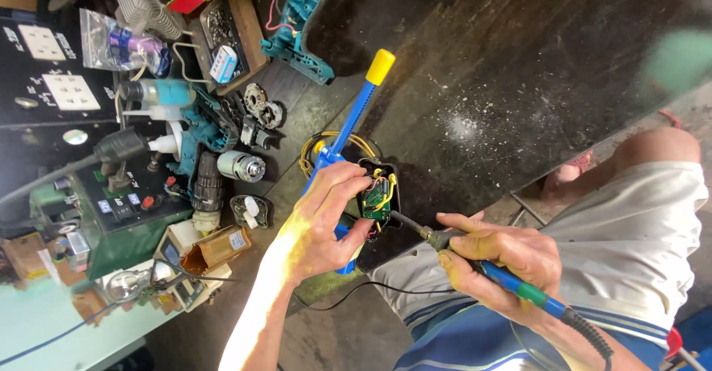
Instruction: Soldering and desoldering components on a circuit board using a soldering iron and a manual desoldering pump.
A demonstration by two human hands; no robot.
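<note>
Nearest the camera, the right hand [498, 261] is closed in a pen-like grip around a blue-handled soldering iron [512, 282], its cord trailing off toward the lower right; the iron's tip reaches up and left to the edge of a small green circuit board [378, 197]. The left hand [326, 219] is curled shut as well, pinching the board between thumb and fingers while the same hand holds the blue barrel of a desoldering pump [354, 115], whose yellow plunger knob points up and away; yellow wires [320, 145] loop out just behind the board.

The risks, as I judge them, lie in the closeness: the hot tip sits just beside the left fingertips, so a small slip could burn them; lingering on one joint could scorch the board or melt the wire insulation touching it; the board is held in mid-air above the lap, so dripping solder could fall on the shorts [630, 223].

Further off, the dark scarred workbench [519, 67] is dusted with pale specks; to the left lie a silver motor [241, 167], a teal drill housing [304, 22] and a green power unit [126, 215]; at the far left, white sockets [55, 67] sit on a black panel.
</note>
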